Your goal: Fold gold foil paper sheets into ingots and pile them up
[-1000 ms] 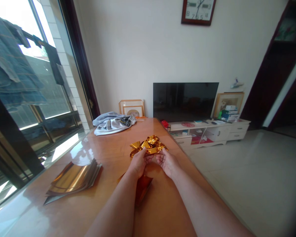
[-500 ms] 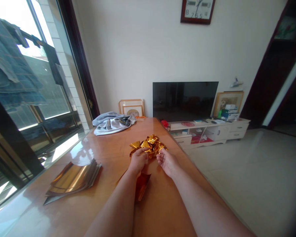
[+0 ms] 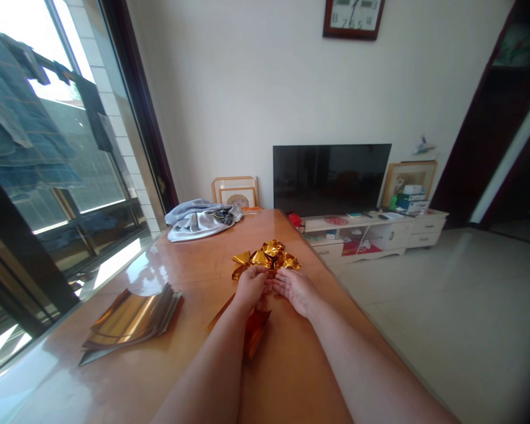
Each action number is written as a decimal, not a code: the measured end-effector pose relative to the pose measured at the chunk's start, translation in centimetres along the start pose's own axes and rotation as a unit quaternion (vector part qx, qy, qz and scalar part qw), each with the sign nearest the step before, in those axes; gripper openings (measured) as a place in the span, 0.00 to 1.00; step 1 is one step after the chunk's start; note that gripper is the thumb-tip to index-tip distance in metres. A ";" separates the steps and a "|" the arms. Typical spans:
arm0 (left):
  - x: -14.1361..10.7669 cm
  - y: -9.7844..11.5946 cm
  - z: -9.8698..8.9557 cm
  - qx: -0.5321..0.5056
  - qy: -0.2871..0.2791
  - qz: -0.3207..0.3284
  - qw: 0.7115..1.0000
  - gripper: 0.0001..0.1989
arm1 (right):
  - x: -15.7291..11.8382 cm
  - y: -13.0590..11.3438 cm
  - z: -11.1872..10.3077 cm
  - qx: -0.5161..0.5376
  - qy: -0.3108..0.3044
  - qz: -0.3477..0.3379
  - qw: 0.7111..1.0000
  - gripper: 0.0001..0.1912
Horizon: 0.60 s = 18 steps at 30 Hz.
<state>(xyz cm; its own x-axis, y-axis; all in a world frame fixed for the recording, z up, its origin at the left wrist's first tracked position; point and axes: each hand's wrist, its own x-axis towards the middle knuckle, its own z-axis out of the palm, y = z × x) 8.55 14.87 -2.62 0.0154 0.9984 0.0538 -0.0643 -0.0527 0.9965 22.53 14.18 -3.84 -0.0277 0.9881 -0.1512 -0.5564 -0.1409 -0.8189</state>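
My left hand [image 3: 251,287] is closed, its thumb and fingers pinching a piece of gold foil [image 3: 271,274], of which only a small orange-gold edge shows. Facing it, my right hand [image 3: 295,290] has its fingertips at the same foil, almost meeting the left fingers. Right behind both hands lies a heap of folded, crumpled gold foil pieces [image 3: 272,248]. Under my left forearm, a loose gold-orange foil sheet [image 3: 256,334] rests on the table, partly covered. Farther left is a curled stack of gold foil sheets [image 3: 126,318] with silvery undersides.
The glossy wooden table [image 3: 194,377] ends along its right edge, beside a tiled floor. Grey cloth [image 3: 198,221] is bunched at the table's far left corner. Beyond stand a television [image 3: 331,179] and a low white cabinet [image 3: 397,231]. A window is on the left.
My right hand has moved left, bringing its fingertips close to the left hand's, and its fingers have straightened somewhat. The left hand has barely shifted. The foil heap and stack stay put.
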 end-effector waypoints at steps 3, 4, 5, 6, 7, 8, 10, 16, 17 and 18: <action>0.2 0.2 -0.2 0.005 0.035 0.026 0.999 0.12 | 0.2 0.2 -0.3 -0.013 0.015 -0.018 1.000 0.06; 0.4 0.4 -0.3 0.005 0.051 0.039 0.998 0.12 | 0.3 0.3 -0.4 -0.020 0.021 -0.025 0.999 0.07; 0.5 0.7 -0.4 0.003 0.069 0.053 0.996 0.12 | 0.3 0.4 -0.5 -0.028 0.023 -0.031 0.999 0.07; 0.6 1.1 -0.5 -0.001 0.088 0.069 0.994 0.12 | 0.3 0.5 -0.5 -0.038 0.022 -0.036 0.998 0.08; 0.7 1.6 -0.6 -0.006 0.107 0.085 0.991 0.13 | 0.2 0.6 -0.4 -0.050 0.019 -0.042 0.998 0.08; 0.7 2.2 -0.6 -0.011 0.124 0.100 0.987 0.14 | 0.1 0.7 -0.3 -0.063 0.014 -0.047 0.997 0.08; 0.5 3.6 -0.4 -0.024 0.151 0.132 0.979 0.16 | -0.2 0.8 0.2 -0.096 0.005 -0.059 0.994 0.09; -0.9 8.7 0.7 -0.083 0.186 0.211 0.956 0.15 | -0.8 1.1 1.0 -0.178 -0.009 -0.085 0.980 0.09; -1.0 9.5 0.7 -0.085 0.183 0.213 0.956 0.15 | -0.8 1.1 1.0 -0.186 -0.009 -0.087 0.979 0.09; -1.1 10.2 0.4 -0.084 0.182 0.217 0.955 0.15 | -0.8 1.2 0.9 -0.194 -0.009 -0.089 0.977 0.09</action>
<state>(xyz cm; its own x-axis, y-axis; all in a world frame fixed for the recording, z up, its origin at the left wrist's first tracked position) 8.32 13.24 7.51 -0.3946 0.8256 0.4034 -0.1460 -0.4898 0.8595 21.17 13.29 -4.16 0.0246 0.9995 0.0190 -0.1976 0.0235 -0.9800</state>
